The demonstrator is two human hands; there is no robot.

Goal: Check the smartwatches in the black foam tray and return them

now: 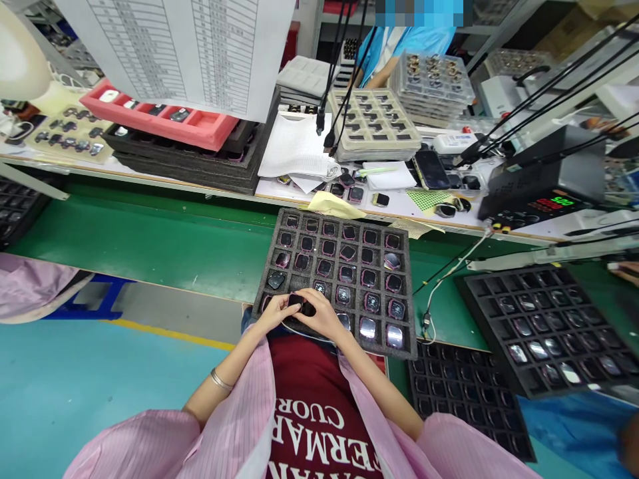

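Note:
A dark foam tray (334, 283), divided into square pockets, lies before my body, with smartwatch cases sitting in its pockets. Over its near left part, my left hand (277, 313) and my right hand (319, 314) come together around one smartwatch case (296, 301) with a dark screen. Thumb and fingers of both hands are closed on its edges. Some watch faces near me shine with reflected light; one, a watch case (276, 279), lies at an angle in its pocket just above my left hand. Parts of the held case are hidden by my fingers.
Right of me are more foam trays (549, 332) of watch cases and a power supply (544, 179) with a lit display. Beyond lie a phone (430, 169), papers (292, 146) and a red foam tray (210, 130). Cables (344, 66) hang overhead. A co-worker in blue (414, 43) is behind the bench.

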